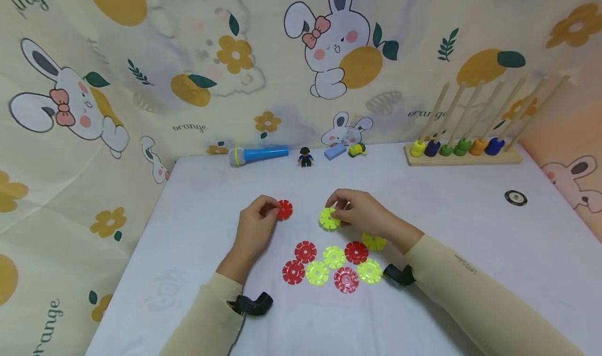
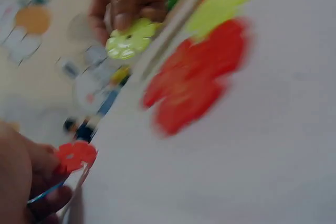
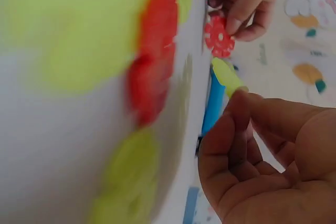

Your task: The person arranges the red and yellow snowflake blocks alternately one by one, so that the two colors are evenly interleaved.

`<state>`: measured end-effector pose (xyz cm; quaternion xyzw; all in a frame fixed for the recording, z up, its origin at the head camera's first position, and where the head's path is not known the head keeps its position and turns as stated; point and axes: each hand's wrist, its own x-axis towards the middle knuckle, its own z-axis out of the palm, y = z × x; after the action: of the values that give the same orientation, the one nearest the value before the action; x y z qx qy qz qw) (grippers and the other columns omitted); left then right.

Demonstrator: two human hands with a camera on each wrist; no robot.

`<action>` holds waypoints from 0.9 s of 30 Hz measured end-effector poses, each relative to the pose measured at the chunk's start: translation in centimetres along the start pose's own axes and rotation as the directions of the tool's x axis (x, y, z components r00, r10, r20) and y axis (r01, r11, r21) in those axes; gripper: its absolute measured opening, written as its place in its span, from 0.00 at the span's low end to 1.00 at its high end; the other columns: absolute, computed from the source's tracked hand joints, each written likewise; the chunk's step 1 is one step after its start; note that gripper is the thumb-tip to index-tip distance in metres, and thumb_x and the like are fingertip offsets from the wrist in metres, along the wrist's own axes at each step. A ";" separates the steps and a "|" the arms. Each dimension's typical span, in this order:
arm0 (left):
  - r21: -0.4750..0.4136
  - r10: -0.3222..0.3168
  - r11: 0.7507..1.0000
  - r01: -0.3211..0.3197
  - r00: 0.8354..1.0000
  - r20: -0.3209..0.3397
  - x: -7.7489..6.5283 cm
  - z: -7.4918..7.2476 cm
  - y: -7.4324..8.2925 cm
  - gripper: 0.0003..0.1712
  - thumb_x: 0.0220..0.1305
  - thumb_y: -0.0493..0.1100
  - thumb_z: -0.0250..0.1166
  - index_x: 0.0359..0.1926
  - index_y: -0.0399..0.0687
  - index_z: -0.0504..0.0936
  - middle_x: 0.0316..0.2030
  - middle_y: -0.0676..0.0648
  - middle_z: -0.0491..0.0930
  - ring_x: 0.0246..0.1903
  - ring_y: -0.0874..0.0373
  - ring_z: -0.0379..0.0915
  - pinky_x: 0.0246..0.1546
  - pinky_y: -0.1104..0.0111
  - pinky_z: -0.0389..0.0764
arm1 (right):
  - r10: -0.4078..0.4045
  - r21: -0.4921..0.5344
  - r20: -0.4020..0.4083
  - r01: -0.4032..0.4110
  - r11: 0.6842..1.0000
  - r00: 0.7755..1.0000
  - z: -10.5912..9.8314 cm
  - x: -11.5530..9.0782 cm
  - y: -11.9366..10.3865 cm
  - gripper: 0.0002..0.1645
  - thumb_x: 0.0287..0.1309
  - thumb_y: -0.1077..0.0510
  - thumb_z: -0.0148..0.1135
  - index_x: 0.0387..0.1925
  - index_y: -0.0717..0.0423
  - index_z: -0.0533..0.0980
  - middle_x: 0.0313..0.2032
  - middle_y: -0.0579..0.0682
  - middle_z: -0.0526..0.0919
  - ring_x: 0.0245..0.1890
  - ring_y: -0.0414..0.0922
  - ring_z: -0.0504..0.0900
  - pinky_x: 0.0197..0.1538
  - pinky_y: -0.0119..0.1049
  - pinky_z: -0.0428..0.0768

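Between thumb and fingers, my left hand (image 1: 256,222) pinches a red notched plastic disc (image 1: 284,210), also seen in the left wrist view (image 2: 76,155). To its right, my right hand (image 1: 361,209) pinches a yellow-green notched disc (image 1: 329,219) by its edge; the right wrist view shows that disc (image 3: 227,75) nearly edge-on. The two held discs are apart. Nearer the person, several loose red discs (image 1: 293,272) and yellow-green discs (image 1: 334,257) lie in a cluster on the white table. One yellow-green disc (image 1: 374,242) is partly hidden below the right wrist.
Along the back edge lie a blue toy microphone (image 1: 263,154), a small figure (image 1: 305,157), a blue block (image 1: 335,151) and a yellow-green toy (image 1: 357,149). A wooden peg stand with coloured rings (image 1: 463,160) stands back right. A black round chip (image 1: 516,198) lies at the right.
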<state>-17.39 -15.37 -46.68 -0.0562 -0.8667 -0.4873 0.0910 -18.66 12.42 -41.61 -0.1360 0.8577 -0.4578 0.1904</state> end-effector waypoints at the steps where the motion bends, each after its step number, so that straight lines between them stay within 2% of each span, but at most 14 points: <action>1: 0.017 -0.013 1.000 0.013 0.999 -0.034 0.2 -0.5 -0.6 0.06 0.65 0.40 0.62 0.40 0.55 0.81 0.33 0.57 0.79 0.33 0.59 0.72 0.32 0.65 0.76 | 0.001 -0.006 0.014 -0.001 1.000 1.000 0.3 0.6 -0.4 0.11 0.61 0.60 0.63 0.45 0.44 0.78 0.36 0.51 0.77 0.32 0.49 0.81 0.35 0.38 0.82; 5: 0.105 -0.031 0.993 0.048 0.987 -0.158 0.9 -2.2 -2.5 0.07 0.60 0.37 0.67 0.40 0.50 0.84 0.33 0.54 0.80 0.34 0.57 0.73 0.35 0.64 0.75 | 0.037 0.006 0.047 -0.037 0.999 0.998 1.6 2.9 -1.6 0.11 0.62 0.62 0.62 0.46 0.48 0.77 0.34 0.53 0.78 0.29 0.50 0.82 0.34 0.39 0.81; 7: 0.175 -0.035 0.982 0.070 0.981 -0.191 0.9 -2.8 -3.1 0.08 0.57 0.38 0.69 0.40 0.49 0.85 0.37 0.51 0.78 0.38 0.55 0.72 0.38 0.63 0.75 | 0.066 0.041 0.056 -0.068 0.997 0.996 2.2 3.9 -1.8 0.12 0.63 0.63 0.60 0.47 0.50 0.76 0.34 0.54 0.78 0.29 0.50 0.82 0.35 0.38 0.81; 9: 0.251 -0.028 0.965 0.078 0.980 -0.197 0.9 -3.3 -3.4 0.10 0.55 0.39 0.71 0.41 0.48 0.86 0.45 0.47 0.75 0.45 0.51 0.70 0.43 0.59 0.74 | 0.095 0.085 0.051 -0.099 0.991 0.994 2.7 4.6 -1.8 0.13 0.63 0.64 0.59 0.49 0.52 0.75 0.35 0.55 0.78 0.31 0.49 0.82 0.36 0.38 0.81; 11: 0.333 -0.015 0.941 0.067 0.987 -0.158 0.9 -3.8 -3.4 0.14 0.56 0.41 0.70 0.45 0.48 0.85 0.53 0.46 0.72 0.53 0.48 0.66 0.48 0.53 0.70 | 0.108 0.095 0.038 -0.111 0.989 0.993 3.1 4.9 -1.9 0.16 0.62 0.64 0.59 0.52 0.52 0.74 0.38 0.54 0.77 0.34 0.49 0.81 0.38 0.38 0.81; 12: 0.375 -0.007 0.925 0.053 0.992 -0.122 0.9 -4.0 -3.4 0.17 0.57 0.42 0.69 0.49 0.49 0.83 0.58 0.46 0.70 0.56 0.47 0.63 0.50 0.49 0.68 | 0.096 0.060 0.029 -0.097 0.993 0.995 3.2 4.9 -2.0 0.17 0.62 0.63 0.60 0.53 0.52 0.74 0.40 0.53 0.77 0.37 0.48 0.80 0.41 0.38 0.80; 14: 0.463 0.014 0.886 0.002 0.999 -0.031 0.8 -4.4 -3.3 0.23 0.61 0.45 0.66 0.57 0.49 0.79 0.64 0.48 0.66 0.62 0.46 0.59 0.52 0.46 0.64 | 0.060 -0.064 0.025 -0.059 0.996 0.998 3.4 4.5 -2.2 0.20 0.62 0.60 0.61 0.56 0.51 0.73 0.47 0.50 0.75 0.45 0.47 0.77 0.48 0.40 0.78; 15: 0.499 0.022 0.866 -0.028 1.000 0.018 0.7 -4.7 -3.3 0.25 0.63 0.45 0.64 0.61 0.49 0.76 0.66 0.49 0.65 0.63 0.46 0.58 0.52 0.44 0.62 | 0.040 -0.153 0.040 -0.034 0.988 0.998 3.4 4.2 -2.4 0.23 0.62 0.57 0.62 0.59 0.50 0.72 0.51 0.49 0.74 0.51 0.46 0.74 0.52 0.42 0.76; 16: 0.539 0.028 0.840 -0.060 0.997 0.069 0.5 -4.8 -3.2 0.27 0.65 0.46 0.62 0.64 0.50 0.73 0.67 0.50 0.63 0.64 0.46 0.57 0.53 0.44 0.61 | 0.018 -0.261 0.067 0.000 0.965 0.998 3.5 3.8 -2.6 0.26 0.62 0.53 0.62 0.62 0.48 0.71 0.57 0.48 0.71 0.56 0.46 0.70 0.55 0.43 0.74; 18: 0.610 0.028 0.784 -0.113 0.989 0.148 0.2 -5.1 -3.1 0.28 0.68 0.48 0.57 0.67 0.50 0.69 0.68 0.50 0.62 0.63 0.46 0.57 0.52 0.46 0.60 | -0.016 -0.464 0.153 0.086 0.882 0.988 3.5 3.1 -3.0 0.32 0.63 0.47 0.61 0.67 0.44 0.67 0.67 0.45 0.63 0.65 0.48 0.59 0.60 0.47 0.68; 20: 0.651 0.026 0.745 -0.146 0.981 0.191 -0.2 -5.2 -2.9 0.28 0.69 0.49 0.55 0.68 0.51 0.68 0.67 0.47 0.61 0.60 0.43 0.57 0.49 0.46 0.61 | -0.028 -0.586 0.247 0.172 0.792 0.969 3.6 2.4 -3.3 0.36 0.63 0.42 0.59 0.70 0.41 0.62 0.72 0.42 0.54 0.70 0.50 0.51 0.62 0.52 0.64; 22: 0.677 0.024 0.719 -0.159 0.978 0.205 -0.5 -5.0 -2.8 0.28 0.69 0.51 0.54 0.68 0.53 0.68 0.65 0.45 0.62 0.55 0.43 0.58 0.47 0.49 0.61 | -0.034 -0.650 0.307 0.236 0.722 0.951 3.6 2.1 -3.5 0.39 0.62 0.39 0.58 0.72 0.39 0.59 0.73 0.41 0.50 0.71 0.52 0.47 0.62 0.56 0.62; 23: 0.683 0.029 0.712 -0.162 0.979 0.202 -0.6 -4.9 -2.8 0.28 0.68 0.51 0.55 0.68 0.53 0.69 0.63 0.44 0.62 0.53 0.43 0.59 0.45 0.50 0.62 | -0.035 -0.661 0.319 0.249 0.708 0.947 3.6 2.0 -3.5 0.41 0.62 0.38 0.58 0.72 0.40 0.58 0.73 0.42 0.50 0.71 0.52 0.46 0.63 0.58 0.60; 27: 0.674 0.081 0.720 -0.163 0.985 0.152 -0.5 -4.5 -3.2 0.28 0.66 0.53 0.58 0.66 0.55 0.72 0.55 0.45 0.65 0.48 0.47 0.58 0.40 0.55 0.62 | -0.041 -0.669 0.315 0.253 0.699 0.948 3.8 2.5 -3.7 0.47 0.58 0.34 0.59 0.73 0.42 0.55 0.73 0.42 0.51 0.72 0.51 0.45 0.64 0.61 0.56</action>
<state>-17.03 -20.87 -47.19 -0.1027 -0.9831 -0.1229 0.0885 -18.91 6.59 -40.95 -0.3292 0.9176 -0.0882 0.2046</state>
